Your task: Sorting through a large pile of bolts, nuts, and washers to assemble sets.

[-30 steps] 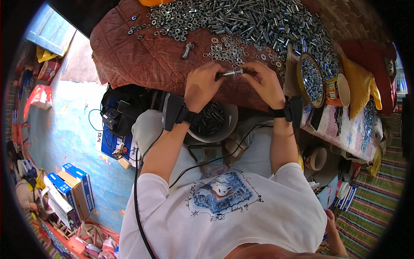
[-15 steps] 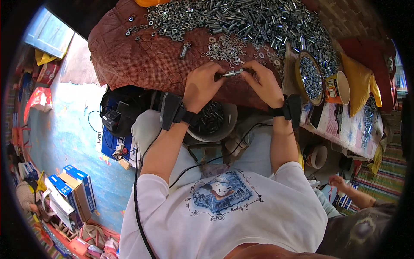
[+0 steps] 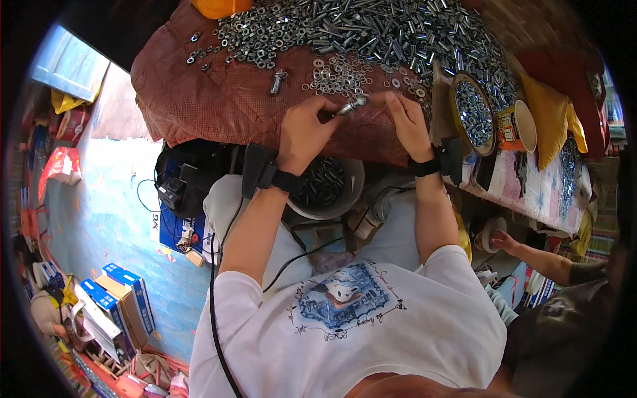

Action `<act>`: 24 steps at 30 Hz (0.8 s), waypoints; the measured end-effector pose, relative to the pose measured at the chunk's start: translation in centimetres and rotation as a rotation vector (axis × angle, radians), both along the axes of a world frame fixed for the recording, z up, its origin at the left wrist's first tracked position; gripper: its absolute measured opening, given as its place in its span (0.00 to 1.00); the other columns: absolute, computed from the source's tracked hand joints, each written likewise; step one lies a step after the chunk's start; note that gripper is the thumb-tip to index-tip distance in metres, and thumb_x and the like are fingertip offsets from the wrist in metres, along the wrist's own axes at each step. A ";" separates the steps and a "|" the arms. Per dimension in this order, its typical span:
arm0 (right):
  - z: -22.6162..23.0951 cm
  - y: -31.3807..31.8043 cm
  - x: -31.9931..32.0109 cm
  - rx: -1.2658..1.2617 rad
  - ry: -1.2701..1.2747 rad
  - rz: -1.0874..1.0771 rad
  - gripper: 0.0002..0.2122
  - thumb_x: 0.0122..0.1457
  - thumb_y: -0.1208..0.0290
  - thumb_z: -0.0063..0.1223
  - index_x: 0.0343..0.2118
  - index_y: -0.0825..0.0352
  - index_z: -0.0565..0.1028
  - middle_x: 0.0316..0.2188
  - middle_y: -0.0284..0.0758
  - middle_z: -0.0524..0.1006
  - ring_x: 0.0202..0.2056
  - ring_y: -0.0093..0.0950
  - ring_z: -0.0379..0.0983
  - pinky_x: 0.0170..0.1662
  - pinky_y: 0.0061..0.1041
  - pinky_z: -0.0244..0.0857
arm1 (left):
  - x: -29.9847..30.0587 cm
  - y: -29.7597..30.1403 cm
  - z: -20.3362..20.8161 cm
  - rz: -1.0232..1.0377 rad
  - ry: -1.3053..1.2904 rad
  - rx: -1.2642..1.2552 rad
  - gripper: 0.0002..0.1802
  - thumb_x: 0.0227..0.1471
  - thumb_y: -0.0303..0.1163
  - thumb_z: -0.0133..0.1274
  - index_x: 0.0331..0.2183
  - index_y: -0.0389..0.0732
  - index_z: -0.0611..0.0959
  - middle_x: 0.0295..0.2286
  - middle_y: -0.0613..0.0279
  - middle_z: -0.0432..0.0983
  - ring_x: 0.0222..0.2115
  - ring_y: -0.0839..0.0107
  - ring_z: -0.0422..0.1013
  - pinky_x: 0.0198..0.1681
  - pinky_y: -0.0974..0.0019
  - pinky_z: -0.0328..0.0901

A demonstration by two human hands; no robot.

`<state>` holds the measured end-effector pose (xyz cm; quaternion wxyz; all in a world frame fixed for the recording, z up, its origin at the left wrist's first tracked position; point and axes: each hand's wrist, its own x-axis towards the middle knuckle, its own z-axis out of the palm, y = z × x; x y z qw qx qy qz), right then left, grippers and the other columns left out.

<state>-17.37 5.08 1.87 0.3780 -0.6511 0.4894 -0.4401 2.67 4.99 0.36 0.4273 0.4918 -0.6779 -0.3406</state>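
Note:
My left hand [image 3: 306, 131] pinches a silver anchor bolt [image 3: 353, 105], which points up and to the right over the near edge of a red quilted cloth [image 3: 192, 99]. Just right of the bolt's tip, my right hand [image 3: 410, 126] has its fingers stretched out and holds nothing I can see; a fingertip is blurred near the bolt. A second anchor bolt with parts fitted on it [image 3: 278, 81] lies on the cloth. Beyond my hands are loose washers [image 3: 338, 74], a spread of nuts [image 3: 262, 40] and a large heap of metal sleeves and bolts [image 3: 411, 33].
Below the cloth's edge, between my knees, stands a bucket [image 3: 358, 189] of dark bolts. A round dish [image 3: 492, 142] of small nuts and a paper cup [image 3: 525, 127] are on the right. Another person's hand [image 3: 505, 243] reaches in at lower right. A black cable [image 3: 213, 318] runs along my left arm.
My right fingers have come off the bolt and straightened. The bolt has tilted upward in my left hand. The other person's hand has moved up and left to a cup.

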 end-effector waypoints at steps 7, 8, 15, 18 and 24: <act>1.2 1.0 2.3 0.089 -0.502 0.099 0.20 0.63 0.64 0.31 0.51 0.76 0.61 0.44 0.44 0.71 0.47 0.30 0.67 0.54 0.28 0.55 | -0.6 -0.7 -0.8 0.010 0.083 0.025 0.10 0.38 0.26 0.60 0.27 0.34 0.79 0.23 0.60 0.77 0.24 0.78 0.71 0.29 0.73 0.65; 1.2 1.1 1.7 0.080 -0.507 0.088 0.20 0.63 0.64 0.31 0.51 0.76 0.61 0.44 0.44 0.71 0.47 0.30 0.67 0.54 0.28 0.55 | -0.8 -0.8 -0.8 0.024 0.158 0.071 0.10 0.38 0.26 0.61 0.27 0.33 0.79 0.23 0.61 0.77 0.24 0.79 0.71 0.28 0.74 0.64; 1.1 1.5 2.7 -0.012 -0.577 -0.072 0.18 0.62 0.63 0.37 0.45 0.74 0.67 0.38 0.41 0.75 0.46 0.26 0.67 0.51 0.25 0.59 | -1.9 -1.0 0.0 0.091 0.156 0.055 0.12 0.36 0.29 0.62 0.26 0.33 0.80 0.21 0.57 0.77 0.22 0.73 0.72 0.28 0.71 0.65; 1.2 1.5 2.5 0.004 -0.616 -0.065 0.17 0.62 0.64 0.37 0.45 0.73 0.68 0.38 0.40 0.75 0.45 0.26 0.67 0.50 0.25 0.59 | -1.3 -1.8 0.2 0.168 0.128 0.035 0.11 0.36 0.29 0.62 0.25 0.33 0.80 0.21 0.57 0.77 0.21 0.74 0.72 0.27 0.72 0.65; 1.4 1.9 2.3 0.056 -0.614 -0.030 0.16 0.60 0.67 0.41 0.46 0.72 0.66 0.40 0.42 0.74 0.42 0.25 0.69 0.48 0.22 0.60 | -1.9 -1.9 -0.1 0.131 0.139 0.000 0.13 0.37 0.30 0.63 0.24 0.32 0.79 0.20 0.64 0.75 0.21 0.82 0.67 0.26 0.76 0.62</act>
